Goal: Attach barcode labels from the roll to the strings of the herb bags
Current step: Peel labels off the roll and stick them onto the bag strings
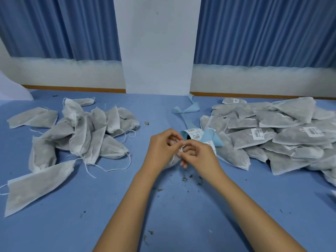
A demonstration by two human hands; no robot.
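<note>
On the table (54, 224), unlabelled bags (78, 130) lie heaped at our left. Mid-table, our left hand (161, 148) has its grip curled close round a herb bag (173, 159). Our right hand (198, 155) pinches the same bag's top, fingertips meeting the left's; whether they hold string or label we cannot tell. The label roll (192, 133) sits just behind, and labelled bags (272, 135) pile at right.

L hand (161, 146), R hand (198, 155) hold herb bag (173, 159).
</note>
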